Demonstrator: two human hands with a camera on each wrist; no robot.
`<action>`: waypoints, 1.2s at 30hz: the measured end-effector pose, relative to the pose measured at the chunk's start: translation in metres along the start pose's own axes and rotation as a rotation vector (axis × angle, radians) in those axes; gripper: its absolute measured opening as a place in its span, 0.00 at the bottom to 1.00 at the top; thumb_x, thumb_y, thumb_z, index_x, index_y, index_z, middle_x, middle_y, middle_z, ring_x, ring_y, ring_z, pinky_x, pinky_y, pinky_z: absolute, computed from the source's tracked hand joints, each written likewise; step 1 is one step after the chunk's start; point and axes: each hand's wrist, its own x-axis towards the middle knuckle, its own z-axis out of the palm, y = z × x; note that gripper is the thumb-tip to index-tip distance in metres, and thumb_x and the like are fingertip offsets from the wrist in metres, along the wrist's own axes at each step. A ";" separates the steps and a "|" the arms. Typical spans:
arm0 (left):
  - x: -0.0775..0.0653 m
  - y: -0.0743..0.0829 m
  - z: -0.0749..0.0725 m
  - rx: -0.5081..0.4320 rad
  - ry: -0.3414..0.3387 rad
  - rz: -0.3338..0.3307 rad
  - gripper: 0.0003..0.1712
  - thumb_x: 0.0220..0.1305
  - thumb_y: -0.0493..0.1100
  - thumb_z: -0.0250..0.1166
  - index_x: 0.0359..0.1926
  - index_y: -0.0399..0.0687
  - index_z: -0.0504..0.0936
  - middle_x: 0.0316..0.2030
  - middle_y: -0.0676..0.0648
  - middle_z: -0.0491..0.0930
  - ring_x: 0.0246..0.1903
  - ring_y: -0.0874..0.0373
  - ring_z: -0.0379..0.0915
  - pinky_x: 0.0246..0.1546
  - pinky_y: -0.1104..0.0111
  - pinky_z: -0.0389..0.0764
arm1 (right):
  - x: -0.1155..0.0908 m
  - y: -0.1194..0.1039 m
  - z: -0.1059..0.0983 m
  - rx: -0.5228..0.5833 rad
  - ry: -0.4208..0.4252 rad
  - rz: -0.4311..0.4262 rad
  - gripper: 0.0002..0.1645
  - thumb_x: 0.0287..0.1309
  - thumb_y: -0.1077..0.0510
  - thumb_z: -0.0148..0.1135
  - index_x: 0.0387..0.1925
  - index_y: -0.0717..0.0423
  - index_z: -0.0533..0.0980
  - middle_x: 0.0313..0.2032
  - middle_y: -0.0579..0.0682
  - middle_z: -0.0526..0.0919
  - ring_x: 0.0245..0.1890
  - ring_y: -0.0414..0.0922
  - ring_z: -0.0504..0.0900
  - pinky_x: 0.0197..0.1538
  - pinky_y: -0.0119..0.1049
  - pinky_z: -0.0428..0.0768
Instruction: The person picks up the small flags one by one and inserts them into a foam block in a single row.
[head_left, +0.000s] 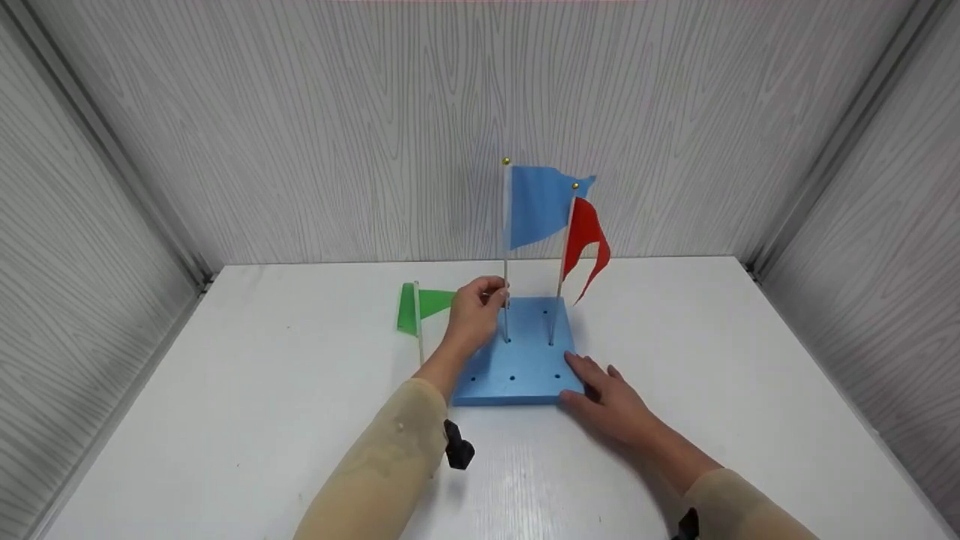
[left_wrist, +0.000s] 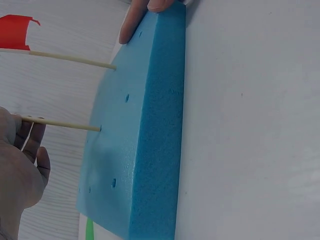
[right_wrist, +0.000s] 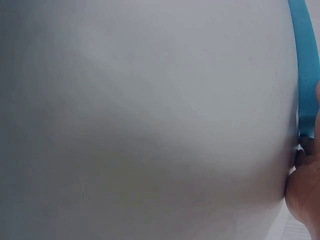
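A blue foam block (head_left: 536,390) with several small holes lies flat on the table. My left hand (head_left: 476,311) pinches the thin wooden stick of a blue flag (head_left: 536,206), whose lower end meets a hole in the block; the left wrist view shows that stick (left_wrist: 70,124) entering the hole. To its right a red swallow-tailed flag (head_left: 583,232) stands in another hole, leaning slightly. My right hand (head_left: 611,405) rests against the block's front right corner, fingers along the right edge and thumb at the front. In the right wrist view only part of this hand (right_wrist: 305,195) shows.
A green flag (head_left: 435,302) on a stick is left of the block, partly hidden behind my left hand and forearm. The white tabletop (head_left: 247,397) is bounded by grey wood-grain panels (head_left: 360,135) at the back and sides.
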 end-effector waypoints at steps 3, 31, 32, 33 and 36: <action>0.000 0.001 0.001 -0.001 -0.001 0.001 0.10 0.80 0.37 0.60 0.55 0.42 0.84 0.45 0.44 0.85 0.44 0.54 0.81 0.49 0.62 0.82 | 0.000 0.001 -0.001 -0.002 0.003 -0.010 0.48 0.73 0.30 0.59 0.84 0.41 0.55 0.82 0.46 0.57 0.83 0.50 0.50 0.82 0.56 0.40; -0.003 -0.011 0.013 0.083 0.003 0.031 0.10 0.79 0.40 0.63 0.54 0.42 0.85 0.40 0.50 0.86 0.42 0.58 0.81 0.45 0.64 0.82 | -0.001 0.003 -0.003 -0.005 0.008 -0.001 0.48 0.73 0.30 0.59 0.84 0.38 0.56 0.82 0.45 0.58 0.83 0.50 0.52 0.82 0.55 0.41; -0.004 -0.011 0.013 0.089 0.003 0.031 0.10 0.79 0.40 0.62 0.54 0.42 0.85 0.40 0.50 0.86 0.42 0.58 0.81 0.45 0.63 0.82 | -0.001 0.002 -0.003 -0.005 0.006 -0.002 0.48 0.73 0.30 0.59 0.84 0.38 0.55 0.82 0.45 0.58 0.83 0.50 0.52 0.82 0.55 0.41; -0.003 -0.012 0.013 0.094 0.004 0.032 0.10 0.79 0.40 0.62 0.54 0.42 0.85 0.40 0.50 0.86 0.42 0.58 0.81 0.46 0.63 0.82 | -0.002 0.003 -0.003 -0.005 0.006 -0.005 0.48 0.73 0.30 0.59 0.84 0.39 0.55 0.82 0.45 0.58 0.83 0.50 0.52 0.82 0.56 0.41; -0.003 -0.012 0.013 0.097 0.000 0.035 0.11 0.80 0.39 0.61 0.54 0.40 0.85 0.40 0.49 0.86 0.42 0.57 0.81 0.46 0.63 0.81 | -0.002 0.003 -0.003 -0.007 0.008 -0.019 0.48 0.73 0.31 0.60 0.84 0.41 0.56 0.81 0.47 0.59 0.82 0.51 0.52 0.82 0.56 0.42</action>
